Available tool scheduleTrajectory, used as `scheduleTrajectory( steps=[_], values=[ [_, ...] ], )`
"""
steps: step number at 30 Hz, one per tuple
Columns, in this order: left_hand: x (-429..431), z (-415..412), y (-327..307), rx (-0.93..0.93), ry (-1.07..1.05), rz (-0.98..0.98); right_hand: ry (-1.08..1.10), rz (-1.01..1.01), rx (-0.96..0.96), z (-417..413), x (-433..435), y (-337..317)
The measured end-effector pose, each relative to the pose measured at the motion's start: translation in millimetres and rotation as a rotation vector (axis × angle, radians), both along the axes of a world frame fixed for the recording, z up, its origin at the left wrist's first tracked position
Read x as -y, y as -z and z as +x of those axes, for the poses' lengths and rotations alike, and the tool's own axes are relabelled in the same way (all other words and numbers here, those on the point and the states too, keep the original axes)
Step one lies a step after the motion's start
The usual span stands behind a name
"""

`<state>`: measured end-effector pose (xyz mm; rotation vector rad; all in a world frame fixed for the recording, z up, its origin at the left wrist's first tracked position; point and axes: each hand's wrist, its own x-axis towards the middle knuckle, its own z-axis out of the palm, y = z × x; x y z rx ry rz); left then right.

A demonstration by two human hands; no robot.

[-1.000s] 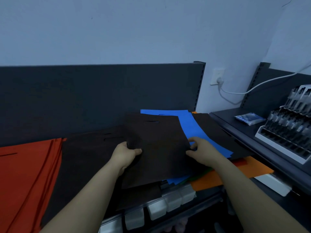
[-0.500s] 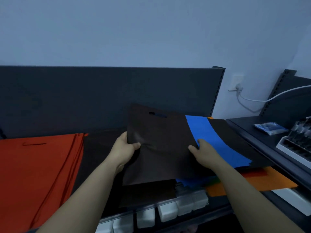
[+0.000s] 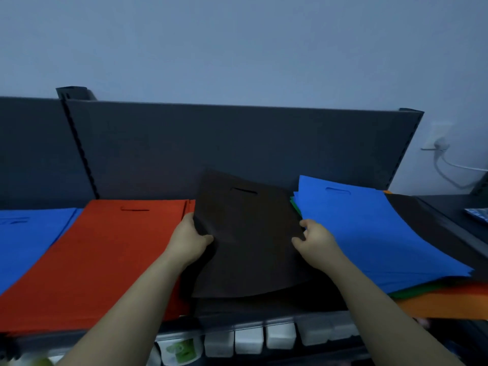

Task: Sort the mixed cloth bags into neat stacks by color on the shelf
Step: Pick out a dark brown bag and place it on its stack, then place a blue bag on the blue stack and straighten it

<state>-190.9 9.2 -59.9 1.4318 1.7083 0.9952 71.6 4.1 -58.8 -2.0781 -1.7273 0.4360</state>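
A dark brown cloth bag [image 3: 250, 233] with a slot handle is held tilted above the middle of the shelf. My left hand [image 3: 188, 240] pinches its left edge, and my right hand [image 3: 315, 241] pinches its right edge. More dark brown fabric [image 3: 264, 303] lies flat beneath it. To the left sits a red stack [image 3: 105, 254], and further left a blue stack [image 3: 29, 233]. On the right a mixed pile has a blue bag [image 3: 369, 233] on top, with a dark brown bag [image 3: 433, 228], green edges [image 3: 422, 290] and an orange bag [image 3: 443, 303] under it.
The dark shelf back panel [image 3: 237, 143] rises behind the bags. White price-tag holders [image 3: 264, 336] line the shelf's front edge. A wall socket with a white cable [image 3: 441, 146] is at the right, beside another dark shelf [image 3: 449, 207].
The view has swung left, revealing the red and blue stacks. Both hands have carried the brown bag left, off the mixed pile, so the blue bag below is fully uncovered.
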Motion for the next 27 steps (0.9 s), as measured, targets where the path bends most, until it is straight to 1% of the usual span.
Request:
scheduleTrajectory(
  steps=[4,8,11,13,14,19,24,25,27],
  values=[
    [-2.0,-12.0,11.2,-0.178,0.072,-0.061,0.017,-0.054,0.236,-10.6,8.3,8.8],
    [-5.1,-11.2,15.9,-0.386,0.16,-0.087,0.004,-0.063,0.417,-10.7,17.7,10.9],
    [-6.5,-8.7,13.0,-0.564,0.174,-0.023,-0.013,0.011,0.396,-6.2,21.6,9.0],
    [-8.9,-6.9,9.0,-0.672,0.167,0.077,0.008,0.047,0.381,-2.5,24.1,5.2],
    [-9.8,-4.6,6.0,-0.698,0.17,0.126,0.023,0.05,0.378,-0.1,25.5,3.4],
    [-10.0,20.6,-8.2,-0.763,0.237,0.294,0.093,0.023,0.404,17.8,33.4,-5.3],
    [-8.5,57.6,-11.5,-0.805,0.264,0.319,0.174,-0.056,0.433,58.8,37.7,-13.7],
    [-8.4,66.5,-10.8,-0.785,0.273,0.303,0.187,-0.08,0.437,69.1,37.8,-14.7],
    [-8.7,87.2,-8.8,-0.665,0.312,0.247,0.211,-0.128,0.439,91.3,37.3,-15.5]
  ],
)
